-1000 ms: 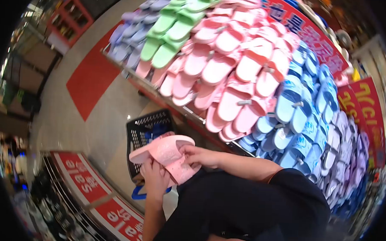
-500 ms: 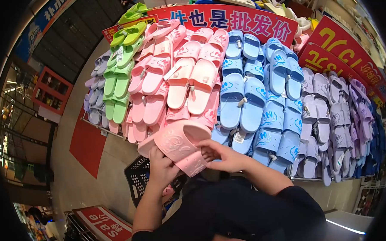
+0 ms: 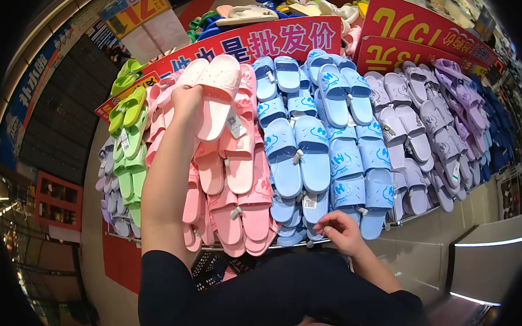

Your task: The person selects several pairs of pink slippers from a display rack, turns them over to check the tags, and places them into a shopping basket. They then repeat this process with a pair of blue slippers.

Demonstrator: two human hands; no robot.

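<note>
Overhead, the left hand [image 3: 186, 98] is gripping a pair of pale pink slippers [image 3: 216, 91], fingers curled around their edge, holding them high against the pink rows of the slipper display rack [image 3: 309, 136]. Lower down, the right hand [image 3: 339, 229] is hovering loosely curled and empty, just below the blue slippers [image 3: 299, 156].

We see matt, smooth foam-like pink slippers [image 3: 217, 97], glossy printed red signboard [image 3: 260, 43] at twelve o'clock, dark cloth sleeves [image 3: 278, 298].
</note>
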